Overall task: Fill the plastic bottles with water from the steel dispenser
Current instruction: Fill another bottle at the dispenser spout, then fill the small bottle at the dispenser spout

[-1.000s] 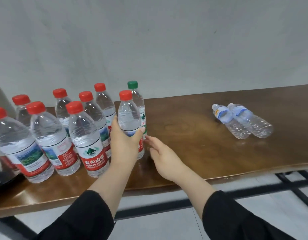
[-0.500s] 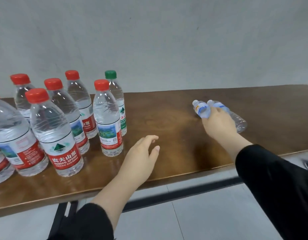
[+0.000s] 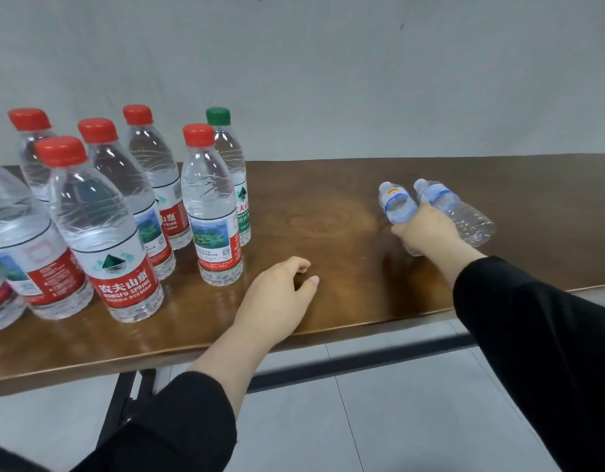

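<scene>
Right hand (image 3: 427,229) grips two small clear bottles (image 3: 440,209) together, lifted just off the wooden table (image 3: 345,206) at right. Left hand (image 3: 280,298) hovers near the table's near edge, fingers loosely curled, holding nothing. Capped upright bottles (image 3: 212,212) cluster at left.

Prob. a plain workroom/office: bare grey wall (image 3: 328,63) up top, wooden counter (image 3: 328,206) mid-frame, tiled floor (image 3: 379,420) below.

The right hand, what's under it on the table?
Under the right hand lie two small clear bottles with blue labels, side by side on the wooden table. Their capped necks and one base stick out; the hand covers their middles, hiding how many it grips.
</scene>
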{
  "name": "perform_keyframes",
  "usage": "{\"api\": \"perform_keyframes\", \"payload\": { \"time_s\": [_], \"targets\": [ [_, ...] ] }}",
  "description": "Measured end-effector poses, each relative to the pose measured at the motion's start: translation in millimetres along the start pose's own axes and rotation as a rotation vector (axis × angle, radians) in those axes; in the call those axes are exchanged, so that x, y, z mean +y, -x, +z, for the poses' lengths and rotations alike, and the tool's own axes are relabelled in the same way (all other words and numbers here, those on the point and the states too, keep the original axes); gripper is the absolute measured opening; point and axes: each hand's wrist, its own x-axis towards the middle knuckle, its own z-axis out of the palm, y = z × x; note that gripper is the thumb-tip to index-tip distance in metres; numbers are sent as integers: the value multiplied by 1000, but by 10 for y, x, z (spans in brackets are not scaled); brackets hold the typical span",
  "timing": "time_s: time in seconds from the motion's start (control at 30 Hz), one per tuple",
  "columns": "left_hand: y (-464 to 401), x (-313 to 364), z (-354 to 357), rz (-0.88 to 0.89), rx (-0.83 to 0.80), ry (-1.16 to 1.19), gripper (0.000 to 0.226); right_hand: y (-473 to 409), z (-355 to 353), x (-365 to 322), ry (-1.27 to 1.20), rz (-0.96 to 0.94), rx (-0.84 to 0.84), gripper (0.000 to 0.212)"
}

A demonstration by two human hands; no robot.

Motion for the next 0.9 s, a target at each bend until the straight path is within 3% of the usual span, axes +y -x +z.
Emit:
{"api": "perform_keyframes", "payload": {
  "time_s": [0.17, 0.3, 0.37, 0.47, 0.57, 0.6, 0.67, 0.83, 0.9],
  "targets": [
    [4, 92, -101, -82, -40, 281, 50, 904, -111, -234, -740, -20, 43, 55],
    [151, 331, -263, -160, -23, 695, 96, 1971, -108, -408, -1040, -201, -10, 47],
    [268, 407, -435, -158, 13, 835, 102, 2433, -81, -506, -1033, -313, -64, 50],
    [540, 445, -805, -138, 51, 877, 56, 2937, -94, -638, -1024, -427, -169, 58],
    [933, 332, -1138, -112, 140, 801, 41, 3281, -218, -772, -918, -548, -209, 28],
    [1097, 267, -1253, -82, 176, 757, 41, 3367, -297, -837, -900, -563, -181, 15],
    [1455, 112, -1473, -18, 226, 677, 48, 3489, -503, -1034, -937, -576, -105, 10],
    [2348, -371, -1828, 37, 357, 523, 68, 3903, -1064, -1923, -779, -802, -177, 27],
    [2645, -590, -1951, 15, 404, 520, 74, 4149, -1135, -2316, -596, -894, -184, 48]
  ]
}}
